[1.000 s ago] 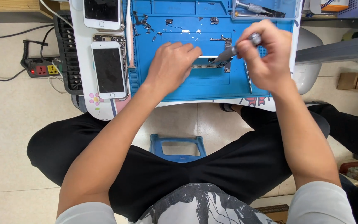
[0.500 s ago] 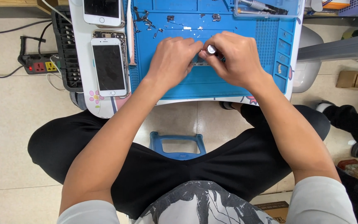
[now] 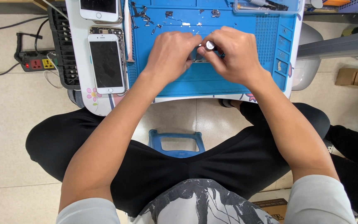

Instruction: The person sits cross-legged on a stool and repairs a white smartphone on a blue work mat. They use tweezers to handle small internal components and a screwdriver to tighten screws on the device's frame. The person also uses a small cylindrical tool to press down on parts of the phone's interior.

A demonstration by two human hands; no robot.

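Working over the blue repair mat at the upper centre of the frame, a small grey part is pinned under the fingertips of the left hand, while a silver-capped precision screwdriver is pinched between thumb and fingers of the right hand; the tool's tip is hidden behind the fingers. A slip of the driver could be caused by uneven pressure, and the part could be scratched or a tiny screw flicked away to be lost among the loose screws and brackets scattered at the upper left of the mat. A white smartphone lying just beside the mat's left edge could be nudged by the left forearm. Compared with a second ago, the right hand has been brought down from the upper right and closed in against the left hand, so that both hands are now touching over the part; half a second ago they were already nearly so joined.
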